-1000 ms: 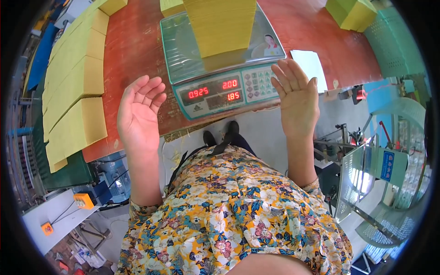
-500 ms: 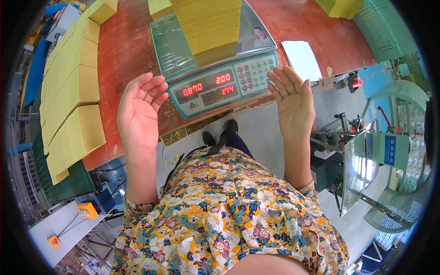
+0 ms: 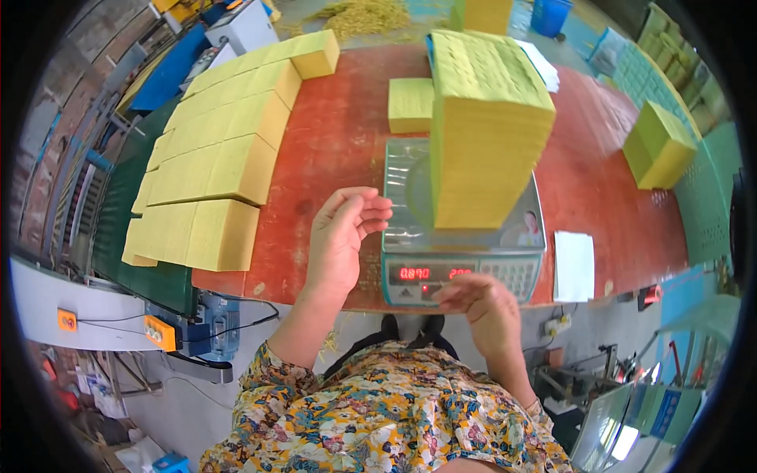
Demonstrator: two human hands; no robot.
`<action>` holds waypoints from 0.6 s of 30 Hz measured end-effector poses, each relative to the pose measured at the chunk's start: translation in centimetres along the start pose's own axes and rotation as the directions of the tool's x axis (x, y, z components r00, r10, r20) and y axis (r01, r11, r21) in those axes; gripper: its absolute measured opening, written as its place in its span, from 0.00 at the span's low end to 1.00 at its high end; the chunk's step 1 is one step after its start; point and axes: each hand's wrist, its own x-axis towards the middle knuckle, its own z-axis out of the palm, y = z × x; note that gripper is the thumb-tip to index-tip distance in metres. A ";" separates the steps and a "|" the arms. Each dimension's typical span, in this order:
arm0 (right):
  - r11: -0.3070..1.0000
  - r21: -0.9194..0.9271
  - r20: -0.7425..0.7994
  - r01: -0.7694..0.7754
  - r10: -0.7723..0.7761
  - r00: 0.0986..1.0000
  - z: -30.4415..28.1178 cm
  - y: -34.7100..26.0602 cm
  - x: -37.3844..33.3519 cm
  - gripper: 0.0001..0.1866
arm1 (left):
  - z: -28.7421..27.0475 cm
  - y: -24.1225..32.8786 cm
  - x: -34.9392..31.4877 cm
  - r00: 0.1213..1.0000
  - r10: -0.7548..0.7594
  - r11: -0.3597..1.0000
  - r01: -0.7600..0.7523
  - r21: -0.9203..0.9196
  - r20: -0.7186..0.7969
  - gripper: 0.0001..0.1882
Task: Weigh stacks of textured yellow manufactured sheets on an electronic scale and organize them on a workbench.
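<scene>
A tall stack of yellow paper (image 3: 482, 162) stands on the pan of a digital weighing scale (image 3: 406, 217). The scale has a teal frame, red lit digits and a keypad. My left hand (image 3: 341, 240) is raised just left of the pan, fingers loosely curled and holding nothing. In front of the display and keypad hovers my right hand (image 3: 485, 311), its fingers slightly bent, apart and a little blurred, with nothing in them. It covers part of the panel. Neither hand touches the stack.
Rows of yellow paper stacks (image 3: 229, 173) line the left of the red table (image 3: 323, 126). A small yellow stack (image 3: 410, 106) sits behind the scale, another yellow stack (image 3: 658, 146) far right. White sheets (image 3: 573, 266) lie right of the scale. Orange switch boxes (image 3: 160, 333) are lower left.
The view has tilted up, showing more of the table and the whole stack. Both hands have moved closer together; the right has come in front of the scale's panel.
</scene>
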 end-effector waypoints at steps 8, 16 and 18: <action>0.930 -0.234 0.255 -0.282 0.339 0.906 5.0 2.1 6.6 0.22 | -4.0 -1.4 15.1 0.967 0.229 0.632 -0.236 0.738 0.114 0.08; 0.954 -0.153 0.035 -0.257 0.265 0.964 7.9 6.1 8.4 0.20 | -3.9 -8.9 32.2 0.651 0.220 0.030 -0.748 0.663 0.726 0.12; 0.963 -0.124 -0.071 -0.238 0.231 0.970 8.1 6.6 8.6 0.19 | -3.8 -9.6 34.2 0.631 0.159 -0.040 -0.764 0.644 0.759 0.12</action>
